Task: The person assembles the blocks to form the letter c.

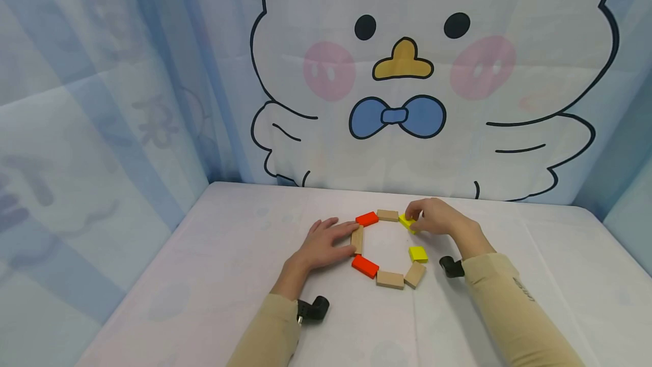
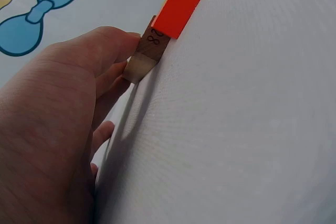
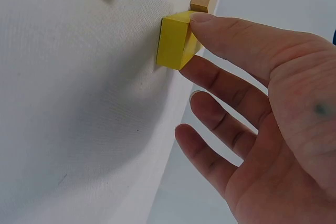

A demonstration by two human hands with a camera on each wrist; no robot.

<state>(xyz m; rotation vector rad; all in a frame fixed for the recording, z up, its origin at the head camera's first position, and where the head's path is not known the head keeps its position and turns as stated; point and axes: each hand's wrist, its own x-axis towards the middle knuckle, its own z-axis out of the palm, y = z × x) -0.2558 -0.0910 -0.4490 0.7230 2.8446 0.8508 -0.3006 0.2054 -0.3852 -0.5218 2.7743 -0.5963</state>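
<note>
Several small blocks lie in a ring on the white table. My left hand [image 1: 326,244] is at the ring's left side, thumb and fingers fairly straight and touching a plain wooden block [image 1: 357,240]; dark marks show on that block [image 2: 153,41] in the left wrist view. A red block [image 1: 367,218] adjoins its far end, another red block [image 1: 365,266] its near end. At the ring's far right, my right hand [image 1: 437,217] pinches a yellow block [image 3: 176,40] between thumb and index finger, the other fingers spread apart. A second yellow block [image 1: 418,254] lies nearer, separated by a gap.
One wooden block [image 1: 388,216] forms the far side of the ring. Two more wooden blocks, one front [image 1: 390,280] and one angled [image 1: 415,275], make up the near side. Behind the table [image 1: 204,276] hangs a curtain [image 1: 397,157] with a cartoon print.
</note>
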